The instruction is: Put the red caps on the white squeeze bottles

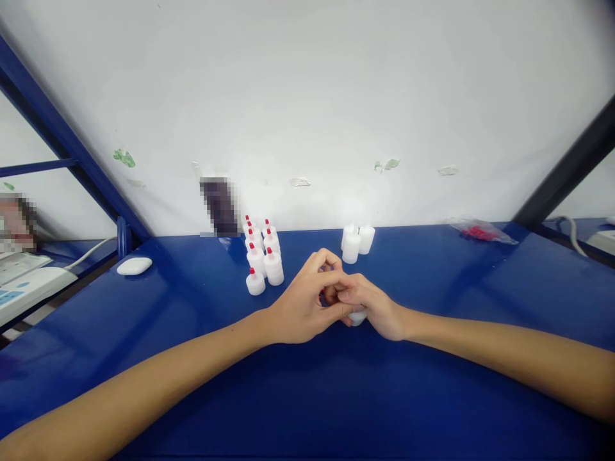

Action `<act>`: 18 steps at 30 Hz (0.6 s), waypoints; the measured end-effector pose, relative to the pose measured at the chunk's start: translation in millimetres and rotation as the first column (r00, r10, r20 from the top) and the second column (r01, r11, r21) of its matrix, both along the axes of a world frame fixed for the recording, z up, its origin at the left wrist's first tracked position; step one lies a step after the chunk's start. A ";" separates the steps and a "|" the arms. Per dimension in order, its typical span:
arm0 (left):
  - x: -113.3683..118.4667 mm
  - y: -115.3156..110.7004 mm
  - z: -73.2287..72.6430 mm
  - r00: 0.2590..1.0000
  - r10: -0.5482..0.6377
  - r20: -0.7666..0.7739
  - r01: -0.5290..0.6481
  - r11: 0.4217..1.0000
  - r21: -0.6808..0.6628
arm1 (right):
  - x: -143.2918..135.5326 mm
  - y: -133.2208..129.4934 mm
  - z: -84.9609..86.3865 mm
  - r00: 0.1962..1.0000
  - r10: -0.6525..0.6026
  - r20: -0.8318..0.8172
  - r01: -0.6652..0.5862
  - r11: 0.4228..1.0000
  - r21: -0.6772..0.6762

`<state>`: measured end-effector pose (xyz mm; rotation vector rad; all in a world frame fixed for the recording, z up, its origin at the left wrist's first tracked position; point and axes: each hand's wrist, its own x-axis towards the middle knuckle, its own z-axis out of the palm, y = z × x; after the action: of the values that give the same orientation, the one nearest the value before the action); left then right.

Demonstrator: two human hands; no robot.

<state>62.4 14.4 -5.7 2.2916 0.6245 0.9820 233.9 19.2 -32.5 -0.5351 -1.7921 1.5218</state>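
In the middle of the head view my two hands meet above the table, their fingers closed and overlapping around a small white plastic bottle (357,317). My left hand (302,307) reaches in with its thumb against the bottle. From the other side, my right hand (382,310) is wrapped over the bottle. A speck of red shows between the fingers; the bottle's top is otherwise hidden. Behind my left hand stand several white bottles with red tips (255,282), upright in two rough rows. Beyond my right hand are three white bottles (352,248) with no red tips showing.
A clear plastic bag of red pieces (483,232) lies at the back right of the blue table (307,397). At the left rests a white oval object (134,266). A blurred dark object (220,206) leans on the wall. Blue frame bars flank the table.
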 end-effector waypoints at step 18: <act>-1.2 0.5 -2.9 0.996 -0.057 0.067 0.071 0.973 -0.220 | -1.5 1.8 -0.7 0.999 -0.032 0.011 0.031 0.999 0.026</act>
<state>61.2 14.9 -8.5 2.0656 0.5991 0.8997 232.4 21.0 -33.2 -0.5581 -1.8017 1.4750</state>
